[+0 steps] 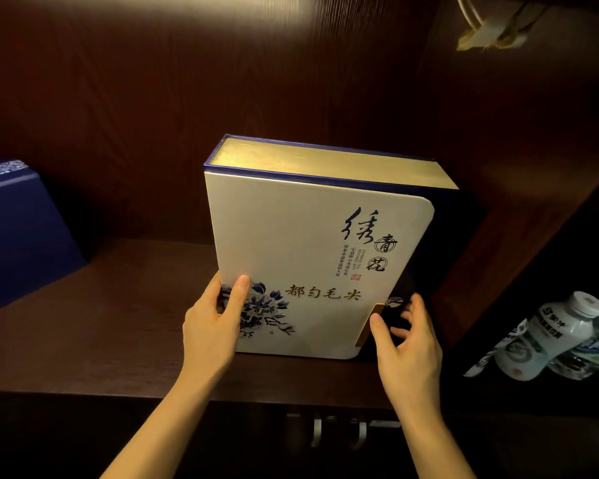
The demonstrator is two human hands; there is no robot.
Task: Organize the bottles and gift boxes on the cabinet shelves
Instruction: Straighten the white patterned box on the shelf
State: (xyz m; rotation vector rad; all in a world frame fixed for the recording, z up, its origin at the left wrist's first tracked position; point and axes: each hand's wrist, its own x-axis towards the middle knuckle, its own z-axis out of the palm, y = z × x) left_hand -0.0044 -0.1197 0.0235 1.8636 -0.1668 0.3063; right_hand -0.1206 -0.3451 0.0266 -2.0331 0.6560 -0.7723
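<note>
A large white and blue gift box [301, 243] with black calligraphy and a blue flower print stands upright on the dark wooden shelf [111, 323], leaning back slightly. My left hand [210, 323] grips its lower left edge, thumb on the front face. At the box's lower right side, my right hand [408, 344] has its fingers spread and its fingertips touching or nearly touching the dark edge. A dark blue gift box [18, 233] stands at the left end of the same shelf.
A wooden side panel [519, 188] closes the compartment just right of the box. Beyond it, white plastic bottles [547, 340] lie in the neighbouring compartment. Metal door handles [339, 430] show below the shelf edge. A white cable fitting [484, 29] hangs at the top right.
</note>
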